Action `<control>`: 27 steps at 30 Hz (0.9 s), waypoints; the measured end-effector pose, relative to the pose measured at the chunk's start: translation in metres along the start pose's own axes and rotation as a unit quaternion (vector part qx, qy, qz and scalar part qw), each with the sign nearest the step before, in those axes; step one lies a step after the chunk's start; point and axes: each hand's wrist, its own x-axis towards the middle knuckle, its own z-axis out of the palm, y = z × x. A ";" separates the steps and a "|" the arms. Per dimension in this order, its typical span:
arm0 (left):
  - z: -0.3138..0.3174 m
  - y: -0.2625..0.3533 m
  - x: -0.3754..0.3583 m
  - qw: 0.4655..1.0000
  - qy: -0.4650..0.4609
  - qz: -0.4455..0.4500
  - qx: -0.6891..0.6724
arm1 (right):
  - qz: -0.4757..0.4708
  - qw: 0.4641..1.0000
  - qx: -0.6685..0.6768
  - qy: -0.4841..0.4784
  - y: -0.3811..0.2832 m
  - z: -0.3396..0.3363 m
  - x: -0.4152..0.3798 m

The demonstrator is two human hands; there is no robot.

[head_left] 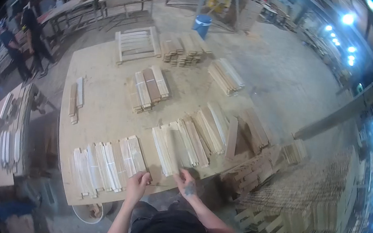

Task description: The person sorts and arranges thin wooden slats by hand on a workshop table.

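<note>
My right hand [185, 184] is closed around the near end of a wooden slat [172, 148], which is blurred and points away from me over a row of slats. My left hand [140, 181] is curled in a loose fist at the table's near edge, and nothing shows sticking out of it. Just beyond it lies a row of pale slats [105, 166], side by side. To the right, another row of slats [200, 139] leans partly overlapped, close to my right hand.
The big wooden table [102, 120] also carries slat bundles [150, 89], a slatted frame [135, 44] and a stack [184, 50]. A large slat pile [293, 195] stands at right, a white bucket [87, 213] below the near edge. Two people [23, 45] stand far left; a blue barrel [202, 24] is behind.
</note>
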 end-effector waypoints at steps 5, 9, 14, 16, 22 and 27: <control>0.041 -0.011 0.022 0.998 0.030 -0.011 0.052 | 0.073 0.986 0.098 -0.115 0.012 -0.035 -0.005; 0.078 -0.014 0.040 0.995 -0.002 0.055 0.085 | 0.122 0.959 0.165 -0.196 -0.011 -0.047 -0.013; 0.088 0.014 0.049 0.992 -0.108 -0.068 -0.013 | 0.133 0.950 0.186 -0.215 -0.055 -0.047 -0.019; 0.080 0.004 0.053 0.985 -0.094 -0.106 -0.097 | 0.105 0.963 0.072 -0.239 -0.065 -0.053 -0.018; 0.020 -0.028 0.049 0.986 0.098 -0.078 -0.109 | 0.086 0.978 0.087 -0.167 -0.074 -0.064 -0.019; 0.010 -0.073 0.049 0.987 0.142 0.028 0.070 | 0.014 0.988 0.065 -0.141 -0.081 -0.035 0.007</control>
